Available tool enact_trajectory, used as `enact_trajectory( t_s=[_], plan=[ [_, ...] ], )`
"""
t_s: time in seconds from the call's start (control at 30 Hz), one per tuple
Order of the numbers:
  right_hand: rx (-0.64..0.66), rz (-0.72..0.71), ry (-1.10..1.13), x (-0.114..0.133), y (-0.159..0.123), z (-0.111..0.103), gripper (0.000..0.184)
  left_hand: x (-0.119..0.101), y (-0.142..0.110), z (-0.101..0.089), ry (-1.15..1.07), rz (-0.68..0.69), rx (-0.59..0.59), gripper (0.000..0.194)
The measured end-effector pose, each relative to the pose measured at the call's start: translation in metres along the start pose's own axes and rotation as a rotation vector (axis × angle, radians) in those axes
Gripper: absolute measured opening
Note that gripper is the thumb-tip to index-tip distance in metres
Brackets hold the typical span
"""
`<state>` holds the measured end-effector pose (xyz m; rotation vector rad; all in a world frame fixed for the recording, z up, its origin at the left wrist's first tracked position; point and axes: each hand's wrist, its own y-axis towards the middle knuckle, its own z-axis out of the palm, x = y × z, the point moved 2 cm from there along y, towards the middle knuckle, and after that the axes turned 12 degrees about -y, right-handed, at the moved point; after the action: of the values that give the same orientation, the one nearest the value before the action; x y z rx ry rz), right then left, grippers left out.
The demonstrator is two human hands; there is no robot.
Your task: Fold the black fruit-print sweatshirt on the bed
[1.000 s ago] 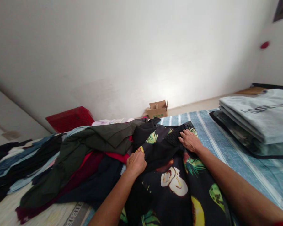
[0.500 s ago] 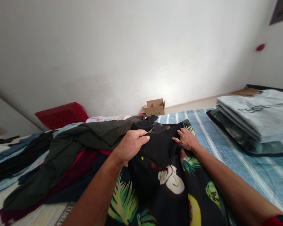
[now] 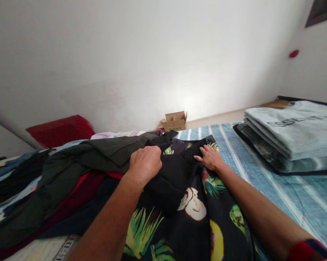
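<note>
Left hand (image 3: 145, 164) clenches a fold of the black tropical-print garment (image 3: 190, 214) on the bed (image 3: 274, 188) — right hand (image 3: 210, 158), fingers released, presses its waistband flat; folded stack (image 3: 291, 134) at three o'clock.

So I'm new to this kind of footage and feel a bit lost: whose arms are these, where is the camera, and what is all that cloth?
There is one picture, from a camera worn on a person's head, looking forward and down, so both bare arms are that person's own. The left hand is closed on a fold of the black fruit-and-leaf print garment. The right hand lies flat on the same garment, near its gathered black band. Everything lies on a bed with a blue striped sheet. To the left is a loose heap of dark green, red and black clothes. To the right is a neat stack of folded grey tops. A small cardboard box stands on the floor by the wall.
</note>
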<state>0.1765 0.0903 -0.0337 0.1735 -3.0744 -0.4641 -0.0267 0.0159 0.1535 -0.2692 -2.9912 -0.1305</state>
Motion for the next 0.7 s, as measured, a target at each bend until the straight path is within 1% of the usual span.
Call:
enact_trajectory(
  t_s=[0.07, 0.13, 0.2, 0.3, 0.33, 0.4, 0.47, 0.53, 0.6, 0.7],
  plan=[
    [-0.002, 0.003, 0.004, 0.000, 0.000, 0.000, 0.056, 0.005, -0.002, 0.008, 0.054, -0.013, -0.015, 0.020],
    [-0.002, 0.007, 0.006, 0.000, 0.001, 0.000, 0.055, -0.002, -0.006, 0.018, 0.038, 0.044, -0.070, 0.019],
    [0.000, 0.009, 0.005, 0.000, 0.000, 0.000, 0.055, -0.021, -0.011, 0.031, -0.038, 0.156, -0.067, 0.019],
    [0.005, 0.006, 0.002, 0.000, 0.000, 0.000, 0.054, -0.056, -0.014, 0.058, -0.172, 0.317, 0.069, 0.017],
    [0.006, 0.005, 0.001, 0.000, 0.000, 0.001, 0.054, -0.065, -0.012, 0.068, -0.202, 0.350, 0.089, 0.018],
    [0.010, 0.002, -0.001, -0.001, 0.000, 0.001, 0.054, -0.078, -0.006, 0.087, -0.238, 0.357, 0.078, 0.022],
    [0.014, 0.000, -0.001, -0.001, 0.001, 0.001, 0.054, -0.083, 0.000, 0.104, -0.244, 0.322, 0.056, 0.025],
    [0.017, -0.001, 0.001, -0.001, 0.001, 0.002, 0.055, -0.082, 0.003, 0.116, -0.237, 0.303, 0.044, 0.026],
    [0.017, 0.000, 0.002, -0.002, 0.001, 0.002, 0.054, -0.079, 0.002, 0.123, -0.221, 0.332, 0.032, 0.026],
    [0.015, 0.003, 0.006, -0.002, 0.001, 0.001, 0.054, -0.073, -0.005, 0.127, -0.175, 0.398, 0.015, 0.027]
  ],
)
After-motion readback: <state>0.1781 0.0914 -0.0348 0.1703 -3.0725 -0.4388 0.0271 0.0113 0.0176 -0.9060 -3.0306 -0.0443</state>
